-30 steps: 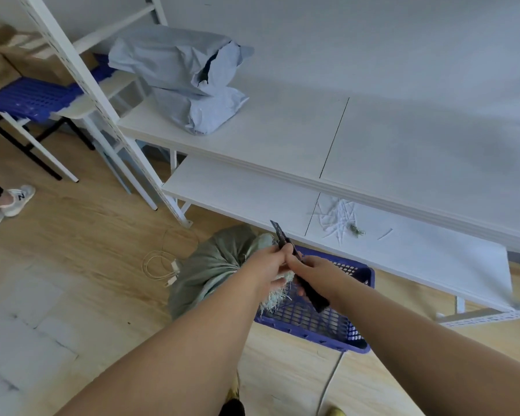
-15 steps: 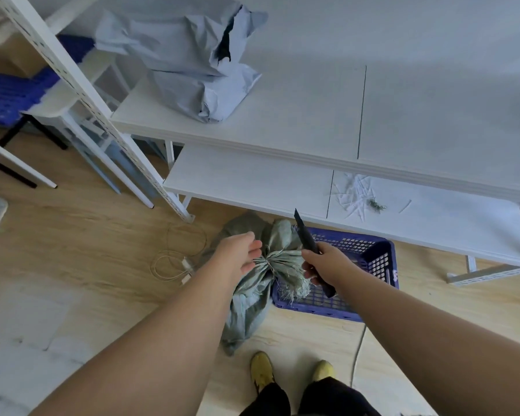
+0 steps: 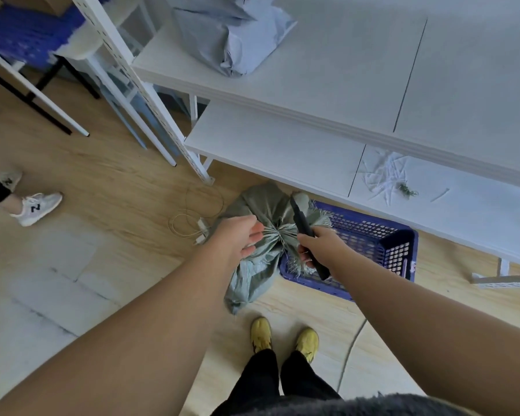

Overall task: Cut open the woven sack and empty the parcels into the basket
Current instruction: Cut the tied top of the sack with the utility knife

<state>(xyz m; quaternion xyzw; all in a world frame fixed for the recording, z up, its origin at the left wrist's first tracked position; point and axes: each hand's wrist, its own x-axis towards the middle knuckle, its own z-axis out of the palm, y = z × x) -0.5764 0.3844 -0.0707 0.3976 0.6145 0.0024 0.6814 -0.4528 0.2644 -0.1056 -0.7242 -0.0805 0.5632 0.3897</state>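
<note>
Gripping a knife (image 3: 305, 232), right hand (image 3: 321, 246) beside sack (image 3: 261, 241); left hand (image 3: 237, 240) open.

Bright, even, diffuse light; soft shadows; wide-angle edge bending; slight overall softness.

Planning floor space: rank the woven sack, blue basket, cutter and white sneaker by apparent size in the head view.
1-2. woven sack and blue basket: similar, overlapping, so unranked
3. cutter
4. white sneaker, though farther away
</note>
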